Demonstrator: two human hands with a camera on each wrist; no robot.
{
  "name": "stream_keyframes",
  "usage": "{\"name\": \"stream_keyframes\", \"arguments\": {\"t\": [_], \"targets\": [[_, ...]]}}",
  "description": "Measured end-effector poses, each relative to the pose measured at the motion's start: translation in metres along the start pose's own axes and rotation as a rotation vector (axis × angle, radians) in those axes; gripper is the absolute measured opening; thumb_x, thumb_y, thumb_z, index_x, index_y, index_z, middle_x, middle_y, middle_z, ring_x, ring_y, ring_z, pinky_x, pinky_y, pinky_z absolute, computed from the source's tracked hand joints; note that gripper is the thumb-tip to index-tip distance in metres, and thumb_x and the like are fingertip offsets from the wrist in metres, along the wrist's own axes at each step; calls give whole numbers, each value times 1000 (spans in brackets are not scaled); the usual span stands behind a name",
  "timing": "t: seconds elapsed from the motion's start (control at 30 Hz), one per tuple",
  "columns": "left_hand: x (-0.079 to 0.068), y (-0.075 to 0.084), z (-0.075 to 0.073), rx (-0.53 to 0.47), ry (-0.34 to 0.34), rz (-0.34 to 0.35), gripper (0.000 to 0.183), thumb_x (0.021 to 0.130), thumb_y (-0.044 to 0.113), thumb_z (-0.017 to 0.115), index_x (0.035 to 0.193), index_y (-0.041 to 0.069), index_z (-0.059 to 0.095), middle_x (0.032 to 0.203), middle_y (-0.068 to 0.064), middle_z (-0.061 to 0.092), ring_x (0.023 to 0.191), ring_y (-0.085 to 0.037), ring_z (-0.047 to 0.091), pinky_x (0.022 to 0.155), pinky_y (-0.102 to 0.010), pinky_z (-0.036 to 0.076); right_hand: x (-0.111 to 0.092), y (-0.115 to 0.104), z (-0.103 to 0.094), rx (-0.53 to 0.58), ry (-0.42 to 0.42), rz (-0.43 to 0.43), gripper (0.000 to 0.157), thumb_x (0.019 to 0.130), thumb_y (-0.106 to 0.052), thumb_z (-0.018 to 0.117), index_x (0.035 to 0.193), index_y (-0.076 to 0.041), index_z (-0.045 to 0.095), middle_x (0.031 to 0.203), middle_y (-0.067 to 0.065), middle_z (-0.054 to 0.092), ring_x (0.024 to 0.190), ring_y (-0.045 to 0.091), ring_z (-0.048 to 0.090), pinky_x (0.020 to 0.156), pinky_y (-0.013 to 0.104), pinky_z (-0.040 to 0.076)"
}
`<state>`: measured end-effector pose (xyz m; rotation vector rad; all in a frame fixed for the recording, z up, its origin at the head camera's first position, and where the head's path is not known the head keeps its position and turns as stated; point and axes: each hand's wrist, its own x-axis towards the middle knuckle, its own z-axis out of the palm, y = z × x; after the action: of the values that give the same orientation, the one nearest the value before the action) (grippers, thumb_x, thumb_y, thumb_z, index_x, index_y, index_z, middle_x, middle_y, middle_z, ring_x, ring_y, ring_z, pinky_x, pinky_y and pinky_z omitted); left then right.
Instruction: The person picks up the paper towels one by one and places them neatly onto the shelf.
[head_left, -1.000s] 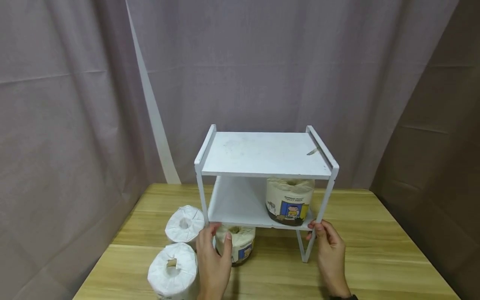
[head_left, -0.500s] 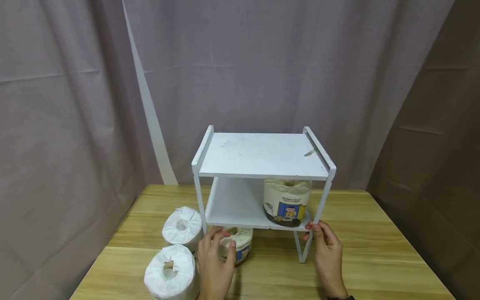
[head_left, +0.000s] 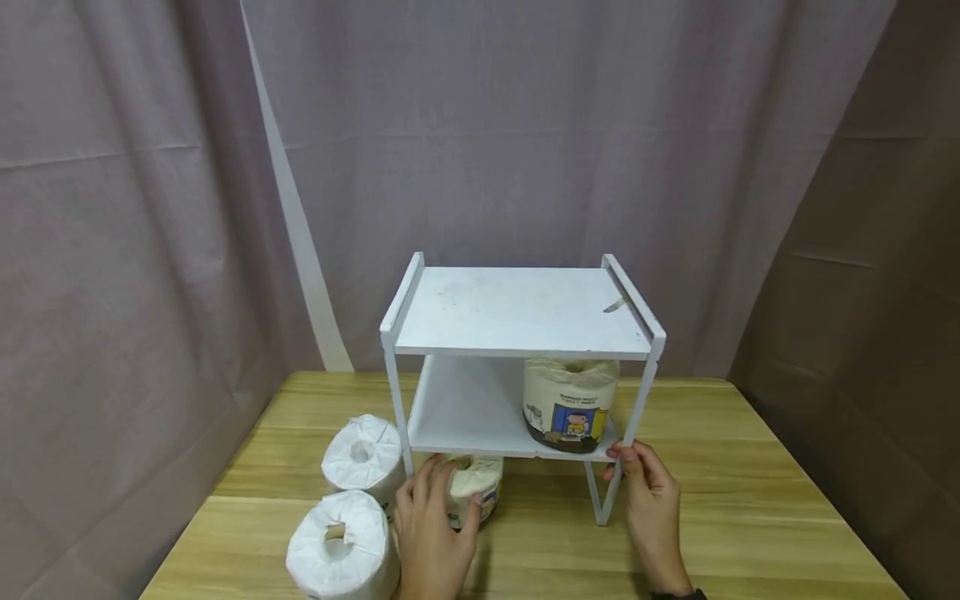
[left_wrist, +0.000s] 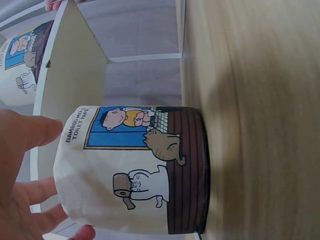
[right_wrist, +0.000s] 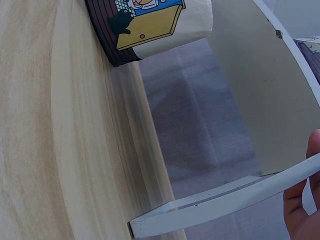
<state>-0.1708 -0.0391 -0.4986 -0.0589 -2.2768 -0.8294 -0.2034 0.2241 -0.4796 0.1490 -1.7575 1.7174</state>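
A toilet roll [head_left: 472, 487] in a cream printed wrapper stands upright on the table under the white two-tier rack [head_left: 517, 308], at its left front. My left hand [head_left: 435, 521] holds this roll near its top, thumb at the front and fingers on the left side. In the left wrist view, the thumb tip meets the upper edge of the toilet roll [left_wrist: 135, 170]. Farther right, my right hand [head_left: 654, 508] grips the rack's right front leg at the height of the lower shelf; some of its fingertips are hidden behind the leg.
Another printed toilet roll [head_left: 570, 408] stands on the right part of the lower shelf. Two white-topped rolls, a front one [head_left: 341, 546] and a back one [head_left: 363, 454], stand left of the rack on the wooden table [head_left: 750, 500]. A grey curtain [head_left: 487, 125] hangs behind.
My left hand has shifted right and closed in on the toilet roll under the rack, its thumb now at the roll's front. My right hand stays on the rack leg. The head view has shifted slightly.
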Motion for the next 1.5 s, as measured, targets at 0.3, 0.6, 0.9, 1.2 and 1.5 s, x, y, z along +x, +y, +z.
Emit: {"name": "stream_keyframes", "arguments": {"t": [0.3, 0.6, 0.9, 1.2, 1.5], "targets": [[-2, -2, 3, 15, -107, -38, 51, 83, 43, 72, 130, 26, 61, 144, 4, 47, 116, -25, 38, 94, -50, 33, 0, 1, 1, -44, -2, 38, 25, 100, -13, 49, 107, 6, 64, 94, 5, 67, 73, 35, 60, 71, 22, 51], [-2, -3, 6, 58, -114, 55, 54, 85, 38, 71, 135, 24, 57, 147, 8, 44, 116, -26, 38, 90, -47, 34, 0, -1, -2, -39, 2, 38, 26, 100, -13, 49, 106, 8, 63, 93, 3, 67, 71, 24, 62, 71, 21, 50], [2, -9, 2, 187, -106, 198, 48, 89, 33, 66, 136, 22, 58, 141, 7, 52, 105, -29, 44, 80, -46, 38, 1, -4, 1, -7, -3, 18, 26, 100, -12, 48, 106, 9, 62, 92, 9, 66, 71, 24, 62, 70, 22, 51], [11, -6, -3, 218, -212, 170, 48, 89, 36, 68, 134, 25, 58, 140, 10, 52, 94, -24, 43, 73, -41, 39, 4, -6, 3, 20, -9, 44, 27, 100, -13, 50, 106, 8, 64, 92, 8, 67, 71, 24, 62, 70, 24, 51], [13, -3, -5, 251, -227, 204, 47, 89, 36, 68, 133, 22, 59, 137, 8, 54, 92, -26, 44, 70, -37, 38, 2, -4, 0, 5, -2, 36, 25, 99, -12, 51, 107, 7, 64, 93, 4, 68, 71, 26, 62, 73, 22, 50]]}}
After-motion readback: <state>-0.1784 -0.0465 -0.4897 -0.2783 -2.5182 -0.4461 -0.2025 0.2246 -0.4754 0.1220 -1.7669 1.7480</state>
